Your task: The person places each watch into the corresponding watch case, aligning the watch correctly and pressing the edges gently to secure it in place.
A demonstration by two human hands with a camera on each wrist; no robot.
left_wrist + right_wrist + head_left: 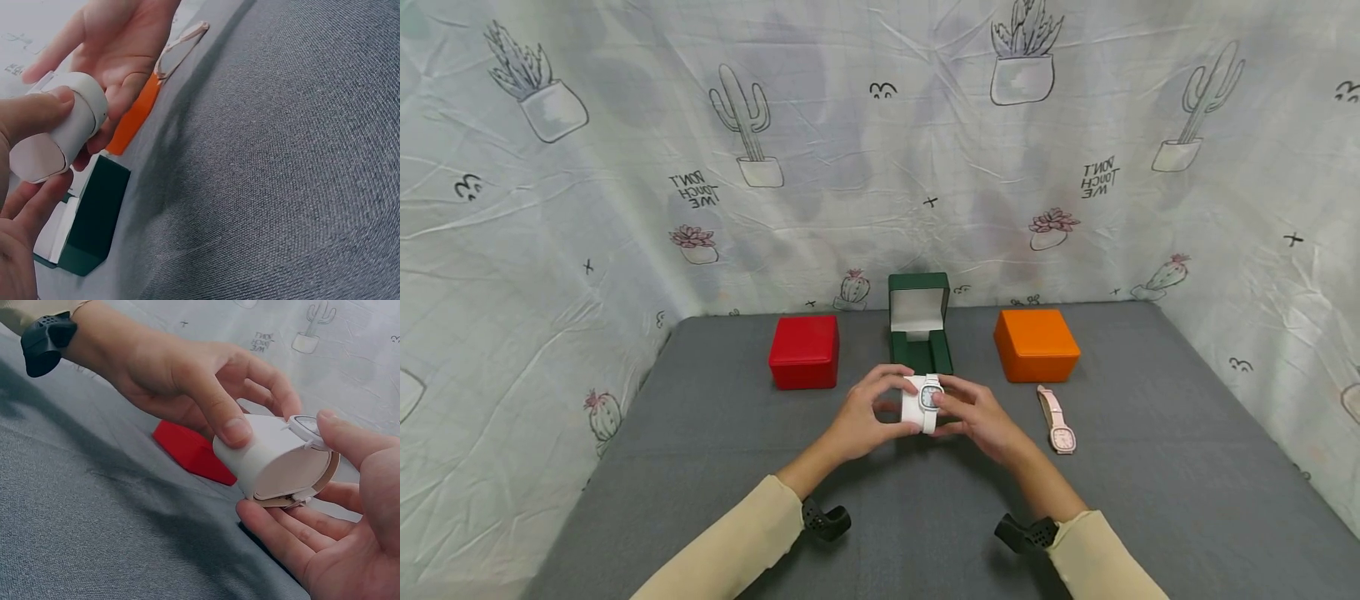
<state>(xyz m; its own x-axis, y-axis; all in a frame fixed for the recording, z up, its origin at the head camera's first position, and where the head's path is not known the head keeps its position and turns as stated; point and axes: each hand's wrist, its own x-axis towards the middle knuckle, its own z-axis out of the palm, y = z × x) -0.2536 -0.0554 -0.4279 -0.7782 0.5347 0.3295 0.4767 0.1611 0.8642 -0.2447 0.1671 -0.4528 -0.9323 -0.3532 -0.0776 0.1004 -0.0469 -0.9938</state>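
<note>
Above grey cloth (925, 525) — left hand (863, 421) curls round cushion (911, 408), right hand (983, 417) pinches watch (928, 395).

The white watch (927, 395) is showing a white strap and case around a pale dial, matching the plain white of its cushion (911, 408), while the pink watch (1056, 417) is showing pink on strap and dial alike. The red box (805, 350), the orange box (1037, 346) and the dark green box (941, 352) with its whitish lid lining (917, 308) are standing out against the plain grey table (715, 400). The whitish backdrop (850, 150) is carrying dark-outlined cacti (746, 125), pinkish-red succulents (1054, 220), black crosses (930, 202) and mirrored black lettering (698, 190), while the sleeves (737, 533) are showing plain cream beside black wrist straps (827, 522).
</note>
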